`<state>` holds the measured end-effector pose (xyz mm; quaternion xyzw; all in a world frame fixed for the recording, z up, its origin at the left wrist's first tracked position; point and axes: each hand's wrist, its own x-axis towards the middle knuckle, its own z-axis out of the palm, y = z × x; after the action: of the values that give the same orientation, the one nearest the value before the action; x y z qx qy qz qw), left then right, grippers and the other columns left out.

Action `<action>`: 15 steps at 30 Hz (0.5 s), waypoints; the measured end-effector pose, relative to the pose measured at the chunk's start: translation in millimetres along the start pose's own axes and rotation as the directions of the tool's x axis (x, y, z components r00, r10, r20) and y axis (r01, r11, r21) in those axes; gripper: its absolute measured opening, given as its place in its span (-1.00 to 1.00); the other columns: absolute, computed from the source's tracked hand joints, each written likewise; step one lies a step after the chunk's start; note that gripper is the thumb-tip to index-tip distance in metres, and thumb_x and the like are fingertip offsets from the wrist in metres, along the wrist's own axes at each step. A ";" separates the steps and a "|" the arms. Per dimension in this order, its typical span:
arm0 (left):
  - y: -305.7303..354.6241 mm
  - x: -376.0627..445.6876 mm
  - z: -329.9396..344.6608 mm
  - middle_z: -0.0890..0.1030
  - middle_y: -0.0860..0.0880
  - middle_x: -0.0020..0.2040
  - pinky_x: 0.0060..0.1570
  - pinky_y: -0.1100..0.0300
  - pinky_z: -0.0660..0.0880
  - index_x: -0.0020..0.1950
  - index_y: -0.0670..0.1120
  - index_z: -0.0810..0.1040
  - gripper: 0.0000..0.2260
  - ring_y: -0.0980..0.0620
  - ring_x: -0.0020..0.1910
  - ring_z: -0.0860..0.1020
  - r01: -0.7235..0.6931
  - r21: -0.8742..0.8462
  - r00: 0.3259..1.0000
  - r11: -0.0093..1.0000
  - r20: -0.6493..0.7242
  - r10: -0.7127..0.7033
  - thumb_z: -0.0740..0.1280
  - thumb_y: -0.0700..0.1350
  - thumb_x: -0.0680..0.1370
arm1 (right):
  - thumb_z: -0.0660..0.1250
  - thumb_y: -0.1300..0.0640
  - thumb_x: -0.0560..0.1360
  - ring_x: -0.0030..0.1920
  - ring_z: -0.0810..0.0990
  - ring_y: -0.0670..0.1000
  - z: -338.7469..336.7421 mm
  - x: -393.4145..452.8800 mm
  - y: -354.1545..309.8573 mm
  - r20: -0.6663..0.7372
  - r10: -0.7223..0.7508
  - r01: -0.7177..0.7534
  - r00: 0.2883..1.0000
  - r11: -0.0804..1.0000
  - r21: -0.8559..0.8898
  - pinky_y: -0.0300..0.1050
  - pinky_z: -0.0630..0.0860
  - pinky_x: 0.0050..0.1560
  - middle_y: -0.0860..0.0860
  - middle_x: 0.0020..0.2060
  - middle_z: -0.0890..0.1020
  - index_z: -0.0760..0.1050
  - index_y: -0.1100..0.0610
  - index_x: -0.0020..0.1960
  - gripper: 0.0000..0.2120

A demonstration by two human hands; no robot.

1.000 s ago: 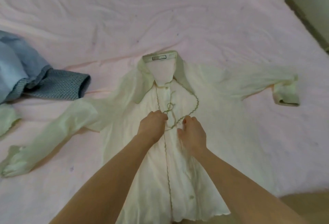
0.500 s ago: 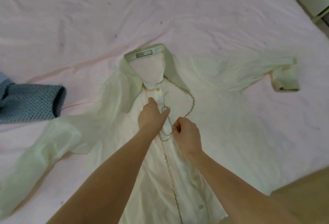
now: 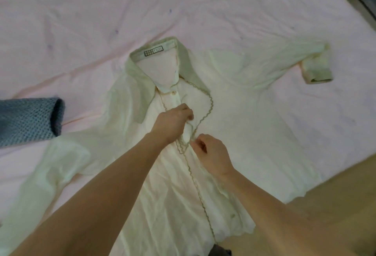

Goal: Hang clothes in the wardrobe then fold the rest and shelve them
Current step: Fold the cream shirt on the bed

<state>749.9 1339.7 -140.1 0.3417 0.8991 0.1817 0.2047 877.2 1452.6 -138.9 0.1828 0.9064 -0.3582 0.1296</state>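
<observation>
- Change vs. half a second earlier: the view has shifted slightly, so the cream shirt (image 3: 234, 97) sits a little lower and more central. The blue knit sleeve (image 3: 30, 120) shows about the same cuff end at 9 o'clock.
- Change vs. one second earlier: the larger blue garment at the left edge is out of frame — only the knit cuff is left in view. Both hands have moved up the placket toward the collar (image 3: 162, 52).
- Left hand (image 3: 172, 122): now further up the front than half a second ago, fingers curled, pinching the shirt's trimmed edge just below the top button (image 3: 174, 92).
- Right hand (image 3: 211, 154): thumb and forefinger pinch the scalloped trim (image 3: 209, 105) of the opposite front panel, at about 5 o'clock from the left hand. The two hands are near each other, not touching.
- Task item location: the shirt lies flat, front up, on the pink bed sheet (image 3: 203, 7); collar toward 12 o'clock, hem toward 6 o'clock hanging past the bed edge.
- Count — shirts: 1. Shirt sleeves: 2, one spread toward 2 o'clock ending in a folded cuff (image 3: 316, 68), one trailing toward 8 o'clock.
- Count — buttons plainly visible: 2, one at the neck, one low on the placket (image 3: 233, 215).
- Count — hands: 2. Collar labels: 1 (image 3: 153, 51), print unreadable.
- Wooden floor (image 3: 335, 205) at 4 o'clock.
</observation>
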 end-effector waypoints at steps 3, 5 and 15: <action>3.5 -1.7 -5.0 0.43 0.04 0.14 -0.31 0.17 0.30 0.13 -0.03 0.49 -0.77 -0.01 -0.13 0.52 -0.117 0.207 0.980 0.971 0.185 0.079 0.21 -0.28 0.53 | 0.27 0.05 0.50 -0.37 0.33 -0.03 1.0 -6.0 0.5 0.106 0.028 -0.017 0.994 0.994 -0.108 -0.12 0.33 -0.29 0.00 -0.35 0.43 0.33 0.13 -0.26 -0.77; 5.4 -1.8 -8.9 0.42 -0.01 0.10 -0.33 0.16 0.28 0.12 -0.05 0.48 -0.80 -0.03 -0.15 0.51 -0.153 0.311 0.974 0.938 0.208 0.090 0.20 -0.25 0.55 | 0.25 0.11 0.51 -0.37 0.34 -0.05 1.0 -6.3 0.5 0.120 0.059 -0.044 0.991 0.990 -0.131 -0.14 0.32 -0.29 -0.03 -0.35 0.44 0.34 0.11 -0.23 -0.82; 9.1 6.4 -24.4 0.39 -0.03 0.07 -0.34 0.11 0.29 0.23 -0.09 0.33 -0.71 -0.05 -0.09 0.47 -0.219 0.464 0.972 0.859 0.182 0.149 0.15 -0.32 0.55 | 0.29 0.14 0.51 -0.26 0.47 -0.02 -7.7 -12.9 7.9 0.248 0.216 -0.214 0.944 0.976 -0.037 -0.19 0.40 -0.20 -0.05 -0.29 0.50 0.41 0.09 -0.24 -0.85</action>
<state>738.5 1345.9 -116.6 0.4779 0.8626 -0.0526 0.1575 891.3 1460.2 -133.4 0.2332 0.8590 -0.3580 0.2820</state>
